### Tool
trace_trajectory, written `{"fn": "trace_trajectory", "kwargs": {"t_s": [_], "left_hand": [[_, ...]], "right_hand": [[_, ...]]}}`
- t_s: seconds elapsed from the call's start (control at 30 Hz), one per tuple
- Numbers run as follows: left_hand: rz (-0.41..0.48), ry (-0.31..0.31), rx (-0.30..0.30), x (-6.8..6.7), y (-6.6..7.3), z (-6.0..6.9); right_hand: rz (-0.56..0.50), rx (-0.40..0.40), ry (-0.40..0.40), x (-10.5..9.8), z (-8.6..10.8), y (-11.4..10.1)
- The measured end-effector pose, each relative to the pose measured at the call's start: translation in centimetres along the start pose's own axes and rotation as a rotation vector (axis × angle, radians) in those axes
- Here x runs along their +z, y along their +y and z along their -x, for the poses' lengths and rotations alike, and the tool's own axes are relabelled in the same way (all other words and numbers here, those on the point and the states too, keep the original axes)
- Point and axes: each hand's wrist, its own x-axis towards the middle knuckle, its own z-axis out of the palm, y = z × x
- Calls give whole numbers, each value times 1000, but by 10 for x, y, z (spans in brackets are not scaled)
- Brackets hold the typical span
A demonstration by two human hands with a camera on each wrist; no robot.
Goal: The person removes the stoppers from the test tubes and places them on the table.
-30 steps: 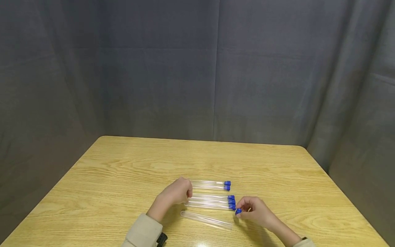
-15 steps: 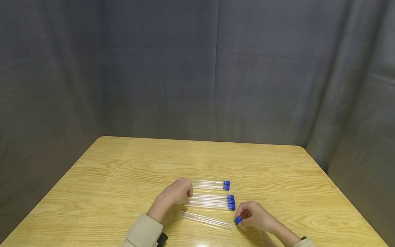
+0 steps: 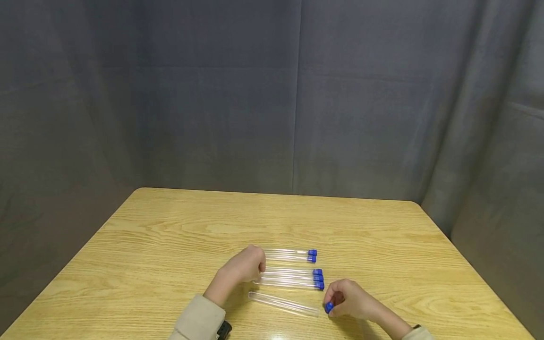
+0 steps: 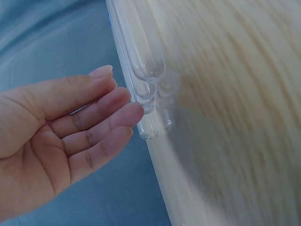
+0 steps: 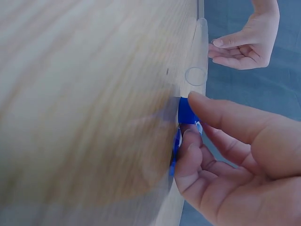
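Observation:
My right hand (image 3: 349, 300) pinches a small blue cap (image 3: 329, 307) between thumb and fingers, down at the table surface. Just left of it lies an uncapped clear test tube (image 3: 282, 303), slightly slanted, its open mouth (image 5: 195, 76) turned toward the cap; the two are apart. My left hand (image 3: 243, 264) hovers by the rounded ends of the capped test tubes (image 3: 289, 278). In the left wrist view, its fingers (image 4: 101, 141) are loosely bent and hold nothing. Whether a fingertip touches a tube end I cannot tell.
Three blue-capped tubes lie side by side, and another capped pair (image 3: 284, 255) lies farther back, with caps to the right. The wooden table (image 3: 204, 212) reaches back to a grey curtain (image 3: 221, 104).
My right hand has moved toward the near table edge with the blue cap, from beside the capped row to near the uncapped tube's mouth. The left hand stays in place.

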Motion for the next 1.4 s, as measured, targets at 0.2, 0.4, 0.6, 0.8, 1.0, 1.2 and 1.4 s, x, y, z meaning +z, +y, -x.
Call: {"fn": "trace_trajectory", "kwargs": {"t_s": [0.2,0.4,0.6,0.8,1.0,1.2,1.4], "left_hand": [[-12,-4,-9,1,-1,-1],[-32,-7,-9,3,-2,-3],[-31,-26,-11,4,-1,-4],[-84,-28,-10,5,-1,-5],[-119,-34,-23,9,0,-5],[-138,-69,-69,11,3,-4],[-175,-78,-76,12,2,-7]], "right_hand": [[0,7,-30,-2,1,-1],[61,-28,-49,-11,5,-5],[76,-30,-46,-17,4,-8],[49,-8,-44,-17,3,-8],[70,3,-30,-17,3,-8],[76,1,-19,-17,4,-8],[50,-2,-36,-17,3,-6]]}}
